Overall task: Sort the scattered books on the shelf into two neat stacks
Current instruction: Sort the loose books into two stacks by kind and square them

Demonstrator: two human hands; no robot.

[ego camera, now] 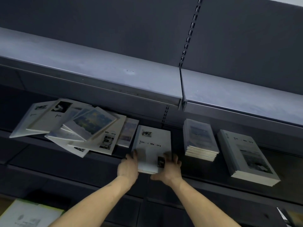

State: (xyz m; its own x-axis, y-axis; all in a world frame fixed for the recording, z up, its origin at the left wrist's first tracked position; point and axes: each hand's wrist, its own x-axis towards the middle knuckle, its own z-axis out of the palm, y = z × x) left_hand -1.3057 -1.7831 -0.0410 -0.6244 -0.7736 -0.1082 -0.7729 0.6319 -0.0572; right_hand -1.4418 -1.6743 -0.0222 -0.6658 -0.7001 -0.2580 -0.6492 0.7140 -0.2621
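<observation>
So it's a dark grey metal shelving unit [101, 74] with slotted uprights on the back wall, dim lighting, pretty moody. The books sit on the middle shelf [188, 163], tucked under the pale shelf above.

Biggest thing going on is the messy pile of scattered books [72, 125] at the left, fanned out and overlapping at all angles, a couple hanging over the front edge. One with a blue-and-yellow painted cover lies on top, tilted.

Over on the right there are two neat stacks: the far-right stack [249, 158] with a "Time Memory" style cover, and just left of it the smaller stack [199, 140] with a bluish cover. They sit near each other but not touching.

Between the mess and those stacks is the white "Time Memory" book [152, 145], sticking out over the shelf's near edge. Both hands are on its near end: the left hand [129, 166] grips the left corner, fingers curled onto the cover, and the right hand [170, 167] grips the right corner the same way. It looks like there's more than one book in that grab, but it's blurry.

Another pale book [128, 131] lies flat just left of it, partly under the pile.

Down at the near left there's a light booklet [27, 215] on a lower level.
</observation>
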